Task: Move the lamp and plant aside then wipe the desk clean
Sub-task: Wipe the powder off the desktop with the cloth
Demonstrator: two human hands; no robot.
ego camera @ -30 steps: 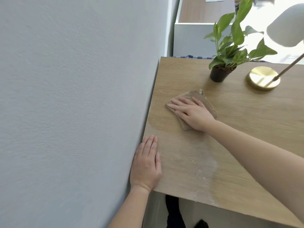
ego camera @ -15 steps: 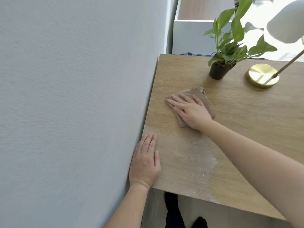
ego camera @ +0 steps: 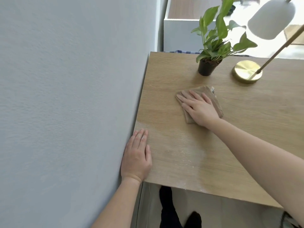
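1. One folded cloth lies flat on the desk, pinned under the right hand, palm down, fingers spread and pointing toward the wall. No pinch; the hand presses flat on it.
2. Key relation: a pale dusty patch with white specks lies on the near side of the cloth, toward the front edge of the desk. Judged: the next stroke pulls back toward the body.
3. The cloth's long axis runs roughly from the far right to the near left.
4. The left hand rests flat and empty at the desk's near left corner, against the wall, touching the dusty zone; it is nearer the dust, but the right hand has the cloth.
5. Count: one plant in a dark pot, one lamp with brass base, both at the far side, just beside each other, well apart from the dust.
6. Count: two hands, one cloth, one desk.
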